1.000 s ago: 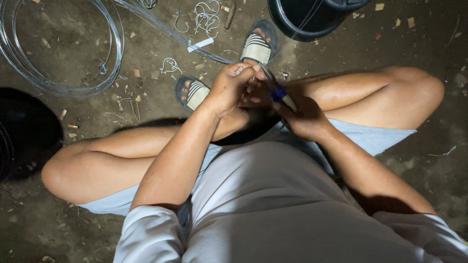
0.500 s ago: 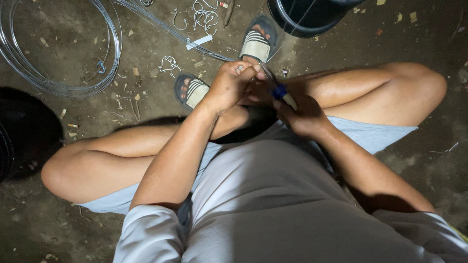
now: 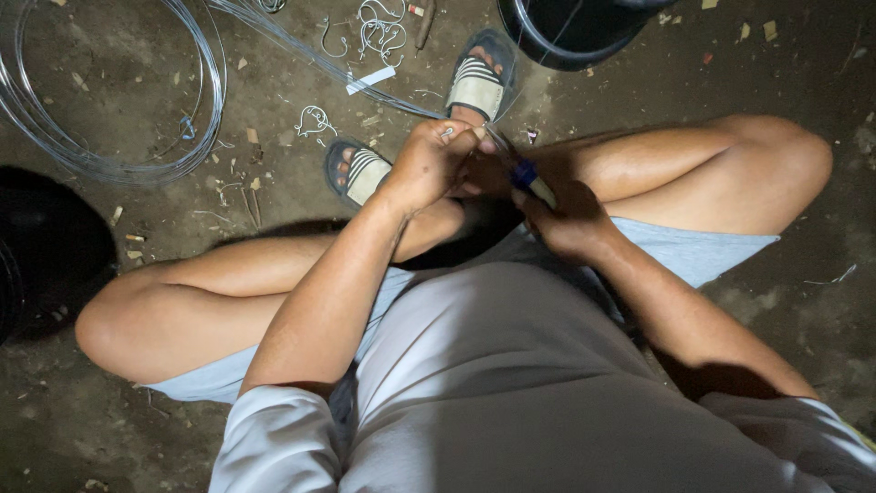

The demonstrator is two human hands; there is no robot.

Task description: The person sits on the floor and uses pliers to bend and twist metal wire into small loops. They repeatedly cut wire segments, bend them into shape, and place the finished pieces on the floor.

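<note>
Seated person, head view looking down: white shirt (image 3: 511,393) fills the near edge, pale shorts (image 3: 703,256) beyond it, knees splayed left and right. Both forearms converge between the knees, just above the feet. Right hand (image 3: 570,219) is closed around a tool handle (image 3: 532,181), blue band with a pale grip below it; tool looks like pliers but the head is mostly hidden behind the left hand, can't confirm. Left hand (image 3: 429,164) is fisted, fingertips pinched on a thin piece of wire (image 3: 449,131); a short bright stub shows at the knuckles, rest is hidden in the fist. Hands touching each other, tool tip meeting the wire right at the left fingertips. Just past the hands: two striped sandals, left one (image 3: 365,173) nearer, right one (image 3: 479,87) farther and just beside the hands. A long straight run of wire strands (image 3: 319,59) crosses the dirt floor (image 3: 137,219) diagonally from far left down toward the hands. Left of that, a large wire coil (image 3: 109,100) lying flat. Small bent wire hooks: one (image 3: 315,119) near the left sandal, a cluster (image 3: 379,27) at the far edge. Dark bucket (image 3: 566,32) far right of centre, partly cut off. Black round object (image 3: 46,246) at the left edge, unclear what. Wood chips and scraps scattered across the floor.
</note>
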